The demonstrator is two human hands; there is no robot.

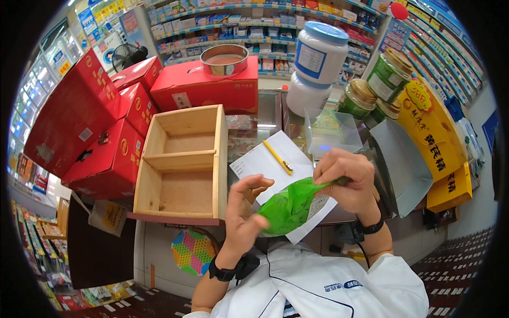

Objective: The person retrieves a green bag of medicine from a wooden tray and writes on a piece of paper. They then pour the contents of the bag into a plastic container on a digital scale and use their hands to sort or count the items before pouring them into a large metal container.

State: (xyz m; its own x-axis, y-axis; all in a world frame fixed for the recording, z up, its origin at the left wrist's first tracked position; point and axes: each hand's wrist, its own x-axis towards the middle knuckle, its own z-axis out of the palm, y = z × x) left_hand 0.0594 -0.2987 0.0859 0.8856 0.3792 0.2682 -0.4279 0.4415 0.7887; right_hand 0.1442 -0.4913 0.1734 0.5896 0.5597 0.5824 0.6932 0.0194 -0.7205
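Note:
My right hand (348, 181) pinches the gathered end of a green plastic bag (290, 204), which bulges out to the left. Beside the bulging side is my left hand (246, 214), thumb and fingers spread apart; its thumb is blurred, and whether it touches the bag is hard to tell. What the bag contains is hidden. Under and behind the bag lie white paper sheets (254, 155) bearing some writing. A yellow pen (277, 157) rests on the paper. Just beyond my right hand stands a clear plastic box (334, 133).
Left of the paper sits a two-compartment wooden tray (179, 161). Red cartons (206, 89) crowd the back left, one topped by a round metal sieve (224, 59). White tubs (320, 55), green-labelled jars (356, 99), a grey tray (401, 167) and yellow boxes (433, 135) stand right.

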